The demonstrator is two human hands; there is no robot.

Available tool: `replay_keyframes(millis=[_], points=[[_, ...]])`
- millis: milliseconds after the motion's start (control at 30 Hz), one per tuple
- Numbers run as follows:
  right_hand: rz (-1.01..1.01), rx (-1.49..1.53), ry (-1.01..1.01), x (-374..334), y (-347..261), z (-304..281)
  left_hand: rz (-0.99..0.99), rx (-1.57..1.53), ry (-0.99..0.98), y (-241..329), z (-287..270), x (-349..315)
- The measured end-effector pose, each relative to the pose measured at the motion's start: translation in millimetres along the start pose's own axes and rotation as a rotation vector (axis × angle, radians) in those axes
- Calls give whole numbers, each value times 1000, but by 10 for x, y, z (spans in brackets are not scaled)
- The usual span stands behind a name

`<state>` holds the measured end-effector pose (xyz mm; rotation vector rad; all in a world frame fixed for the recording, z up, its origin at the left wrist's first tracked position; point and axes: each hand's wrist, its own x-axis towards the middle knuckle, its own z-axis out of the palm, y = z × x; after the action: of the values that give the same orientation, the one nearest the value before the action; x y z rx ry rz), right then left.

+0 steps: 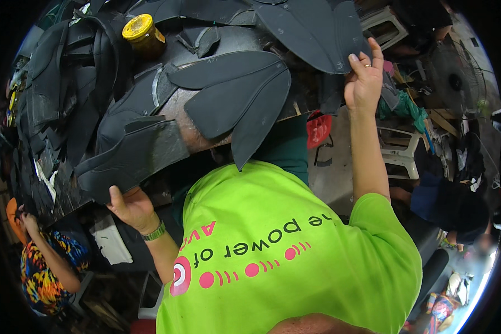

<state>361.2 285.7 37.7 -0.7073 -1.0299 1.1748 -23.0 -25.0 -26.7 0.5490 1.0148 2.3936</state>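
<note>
My left hand [132,210], with a green wristwatch [153,231], grips the near edge of a black leather-like panel [125,158], thumb on top and fingers partly hidden beneath. At the upper right, my right hand [366,80], a ring on one finger, pinches the near edge of a large black stitched panel [312,33]. Between the hands lies another black panel with leaf-shaped lobes [236,97], its pointed tip hanging over the table edge near my green shirt.
A jar with a yellow lid [139,28] stands on the dark worktable [228,40]. Black pieces are heaped [67,72] at the left. Beyond my right arm are white plastic stools [398,150] and a fan [456,83]. A person in patterned clothes [53,267] is at lower left.
</note>
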Motion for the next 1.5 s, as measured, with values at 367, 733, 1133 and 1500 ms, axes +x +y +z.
replay_keyframes(millis=[367,733,1133,1500], points=[[73,86,4,-202,101,-45,-105,-208,19,127,101,59],[72,94,10,-207,162,-75,-173,-427,-142,232,200,175],[101,-80,75,-223,153,-102,-145,-295,-220,177,341,382],[216,-710,-81,-271,-61,51,-65,-276,-61,405,481,523]])
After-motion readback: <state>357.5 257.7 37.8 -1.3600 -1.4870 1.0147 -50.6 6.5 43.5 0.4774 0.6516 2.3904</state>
